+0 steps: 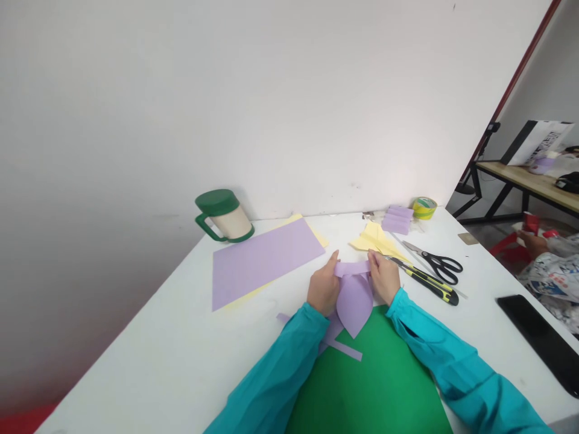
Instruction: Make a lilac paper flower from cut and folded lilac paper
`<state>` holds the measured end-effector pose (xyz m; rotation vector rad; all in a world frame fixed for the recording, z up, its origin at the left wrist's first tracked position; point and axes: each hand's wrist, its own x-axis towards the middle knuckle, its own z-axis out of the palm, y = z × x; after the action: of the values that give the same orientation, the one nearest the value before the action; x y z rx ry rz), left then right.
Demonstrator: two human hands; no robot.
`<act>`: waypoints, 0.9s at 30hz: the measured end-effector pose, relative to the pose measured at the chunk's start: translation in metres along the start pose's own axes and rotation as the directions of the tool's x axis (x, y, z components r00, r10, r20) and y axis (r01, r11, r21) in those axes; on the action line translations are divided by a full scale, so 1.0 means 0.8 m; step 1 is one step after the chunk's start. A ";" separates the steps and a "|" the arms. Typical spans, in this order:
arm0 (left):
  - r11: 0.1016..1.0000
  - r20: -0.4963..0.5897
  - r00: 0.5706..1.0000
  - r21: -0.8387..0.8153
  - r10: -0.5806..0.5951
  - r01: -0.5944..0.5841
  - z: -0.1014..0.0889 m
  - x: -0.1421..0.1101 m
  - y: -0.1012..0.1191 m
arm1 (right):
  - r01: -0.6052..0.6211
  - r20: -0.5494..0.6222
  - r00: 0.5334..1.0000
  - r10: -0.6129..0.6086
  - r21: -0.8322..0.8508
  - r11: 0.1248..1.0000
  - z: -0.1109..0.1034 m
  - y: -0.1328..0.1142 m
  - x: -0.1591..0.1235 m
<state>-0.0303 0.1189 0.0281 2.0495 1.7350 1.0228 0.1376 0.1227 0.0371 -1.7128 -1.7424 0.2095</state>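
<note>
My left hand [324,287] and my right hand [383,277] pinch the two ends of a short purple paper strip [353,269]. Just below the strip is a pointed, petal-shaped purple paper piece [355,304]; whether it is joined to the strip I cannot tell. Under my hands lies a green sheet [371,386]. Purple paper scraps [346,349] rest on its upper left edge, partly covered by my left hand and sleeve. Close beyond my right hand are a folded yellow paper [374,240] and a yellow-and-black utility knife [429,283].
Purple sheet [266,259] over yellow paper lies left, beside a green-lidded mug [225,216]. Scissors [436,262], folded purple paper [398,219] and a tape roll [424,208] are at back right. A black phone [538,340] lies near the right edge. Another person's hand [534,244] shows beyond.
</note>
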 end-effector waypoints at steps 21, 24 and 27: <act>0.997 -0.220 0.974 0.036 -0.055 0.064 -0.014 0.010 -0.003 | 0.032 -0.159 0.987 -0.028 0.023 0.999 -0.009 -0.006 0.007; 0.999 -0.205 0.978 0.012 -0.029 0.032 -0.016 0.006 0.005 | 0.037 -0.156 0.987 -0.028 0.058 0.998 -0.006 -0.004 0.006; 0.999 -0.220 0.975 0.020 -0.027 0.032 -0.014 0.007 0.005 | 0.041 -0.165 0.986 -0.027 0.082 0.996 -0.003 -0.001 0.007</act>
<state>-0.0346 0.1201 0.0408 1.9820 1.8848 1.2669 0.1390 0.1269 0.0414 -1.5921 -1.6181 0.1222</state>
